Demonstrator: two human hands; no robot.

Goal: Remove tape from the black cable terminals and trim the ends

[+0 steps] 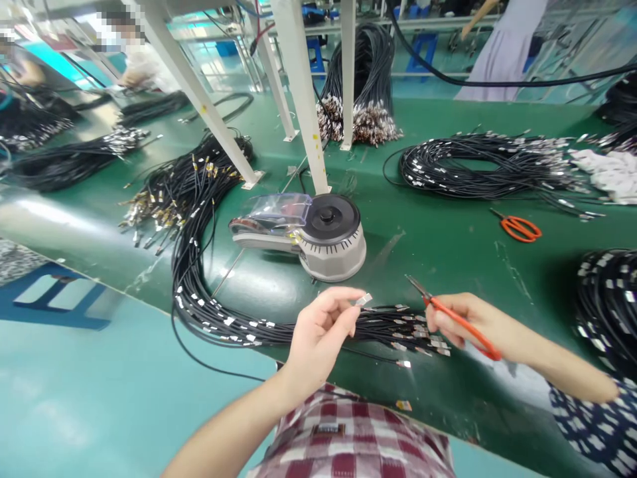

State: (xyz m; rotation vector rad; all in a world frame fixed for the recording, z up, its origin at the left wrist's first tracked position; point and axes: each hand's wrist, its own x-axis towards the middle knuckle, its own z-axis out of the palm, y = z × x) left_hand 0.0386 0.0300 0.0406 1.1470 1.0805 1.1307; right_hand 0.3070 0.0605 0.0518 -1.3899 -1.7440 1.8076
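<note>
My left hand point(323, 328) pinches a small whitish piece point(365, 300) between thumb and forefinger. Whether it is a loose tag or a cable's end, I cannot tell. Orange-handled scissors point(462, 322) are in my right hand point(465, 325), their blades pointing up and to the left, apart from the left hand. Under both hands runs a bundle of black cables point(233, 322) with white labels. Its pale-tipped ends lie between the hands, partly covered by my left hand. A single cable end point(404, 364) lies nearer the table edge.
A grey tape dispenser point(331, 255) stands beyond my left hand, near white table legs point(308, 99). Second orange scissors point(520, 228) lie at right. Coiled cables point(472, 162) and another coil point(610, 309) rest on the green table point(448, 232). Other people are across the table.
</note>
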